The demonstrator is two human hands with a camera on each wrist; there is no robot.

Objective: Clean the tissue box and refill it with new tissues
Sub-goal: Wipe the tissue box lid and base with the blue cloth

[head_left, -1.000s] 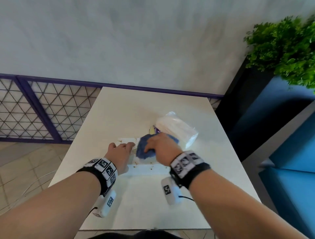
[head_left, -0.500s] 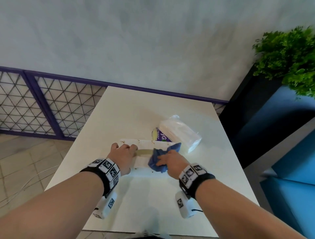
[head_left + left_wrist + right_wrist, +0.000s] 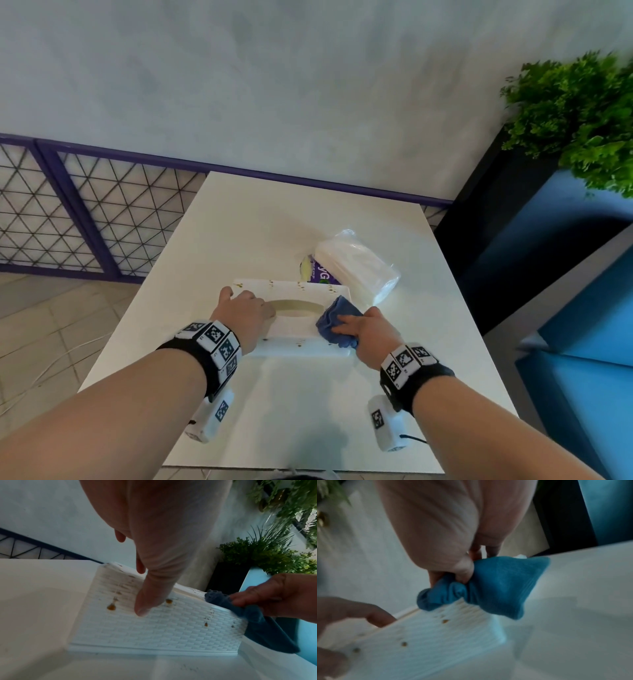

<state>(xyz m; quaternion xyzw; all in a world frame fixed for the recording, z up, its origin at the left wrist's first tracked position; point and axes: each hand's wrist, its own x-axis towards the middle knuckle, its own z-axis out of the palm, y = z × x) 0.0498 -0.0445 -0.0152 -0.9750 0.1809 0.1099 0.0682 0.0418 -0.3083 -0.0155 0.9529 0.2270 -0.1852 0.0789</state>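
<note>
A white woven-pattern tissue box (image 3: pixel 294 325) (image 3: pixel 163 626) (image 3: pixel 423 639) with an oval slot and brown stains lies on the white table (image 3: pixel 308 428). My left hand (image 3: pixel 245 313) (image 3: pixel 154 561) holds its left end, thumb down the near side and fingers over the top. At the box's right end my right hand (image 3: pixel 366 330) (image 3: pixel 453 563) grips a bunched blue cloth (image 3: pixel 337 320) (image 3: pixel 245 609) (image 3: pixel 488 586) and presses it on the top edge. Behind the box lies a clear-wrapped pack of white tissues (image 3: pixel 356 267) with a purple label.
A grey wall and a purple-framed lattice rail (image 3: pixel 85 212) run behind the table. To the right stand a black planter with green foliage (image 3: pixel 575 116) and blue seating (image 3: pixel 582 342). The table's near half (image 3: pixel 301 479) is bare white surface.
My right hand has dragged the blue cloth from the box's middle to its right end, uncovering the oval slot. The left hand has kept its hold on the left end.
</note>
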